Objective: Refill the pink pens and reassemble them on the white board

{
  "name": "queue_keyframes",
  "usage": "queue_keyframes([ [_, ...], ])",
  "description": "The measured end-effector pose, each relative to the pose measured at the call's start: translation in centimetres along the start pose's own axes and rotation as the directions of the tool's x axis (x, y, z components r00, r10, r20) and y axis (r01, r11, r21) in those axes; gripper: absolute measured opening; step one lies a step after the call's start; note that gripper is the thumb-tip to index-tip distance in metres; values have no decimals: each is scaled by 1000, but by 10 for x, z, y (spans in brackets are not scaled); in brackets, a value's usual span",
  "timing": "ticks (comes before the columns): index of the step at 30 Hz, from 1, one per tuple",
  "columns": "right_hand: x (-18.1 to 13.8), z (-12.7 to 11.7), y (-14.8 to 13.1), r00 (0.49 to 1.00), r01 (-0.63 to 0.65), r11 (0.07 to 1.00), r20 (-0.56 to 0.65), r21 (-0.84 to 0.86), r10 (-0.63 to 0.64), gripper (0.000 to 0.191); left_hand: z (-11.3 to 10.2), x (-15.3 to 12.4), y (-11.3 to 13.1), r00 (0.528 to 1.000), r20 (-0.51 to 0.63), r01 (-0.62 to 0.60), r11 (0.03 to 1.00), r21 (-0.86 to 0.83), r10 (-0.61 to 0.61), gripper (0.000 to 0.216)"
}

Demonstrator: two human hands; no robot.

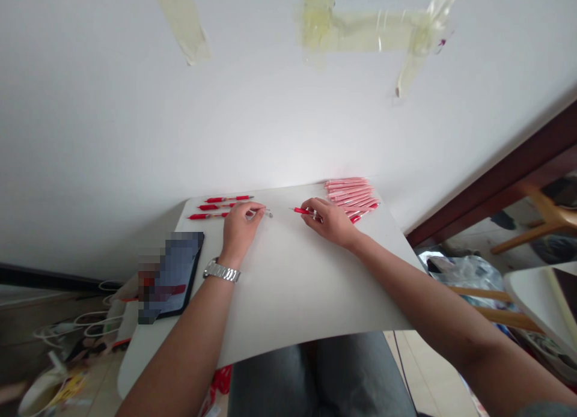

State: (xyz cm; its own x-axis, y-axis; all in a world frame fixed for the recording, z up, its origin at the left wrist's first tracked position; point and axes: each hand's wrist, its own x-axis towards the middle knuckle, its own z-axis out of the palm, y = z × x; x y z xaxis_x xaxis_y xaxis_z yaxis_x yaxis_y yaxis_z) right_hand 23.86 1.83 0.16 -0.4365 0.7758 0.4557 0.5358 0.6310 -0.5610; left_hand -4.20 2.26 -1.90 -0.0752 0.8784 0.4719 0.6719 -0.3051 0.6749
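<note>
My left hand [243, 225], with a metal watch on its wrist, is closed in a pinch at the table's back left. A small clear and grey piece [269, 213] shows at its fingertips, too small to name. My right hand [328, 220] is closed around a red pen [299, 210], whose tip points left toward my other hand. Three red pens lie in rows at the back left; the farthest pen [229, 199] is fully in view, while the left hand partly covers the nearest one [207, 216]. Behind my right hand lies a stack of pale pink wrapped sticks [349, 188].
The white table [288, 285] stands against a wall with yellowed tape [360, 35]. A tablet [178, 279], partly pixelated, lies at the left edge. Cables [85, 327] are on the floor at left. Plastic bags [469, 273] and wooden furniture stand at right.
</note>
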Motion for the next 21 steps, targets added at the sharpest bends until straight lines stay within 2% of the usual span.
queue_keyframes([
  [9,0,0,-1,1000,4,1000,10,14,-4,12,1,-2,-1,999,30,-37,999,13,37,13],
  [15,0,0,-1,1000,2,1000,18,25,-3,13,-1,-1,4,996,87,-3,999,44,0,16],
  [21,-1,1,0,1000,18,999,11,34,-18,12,-2,-1,3,996,90,-1,999,32,-2,18],
])
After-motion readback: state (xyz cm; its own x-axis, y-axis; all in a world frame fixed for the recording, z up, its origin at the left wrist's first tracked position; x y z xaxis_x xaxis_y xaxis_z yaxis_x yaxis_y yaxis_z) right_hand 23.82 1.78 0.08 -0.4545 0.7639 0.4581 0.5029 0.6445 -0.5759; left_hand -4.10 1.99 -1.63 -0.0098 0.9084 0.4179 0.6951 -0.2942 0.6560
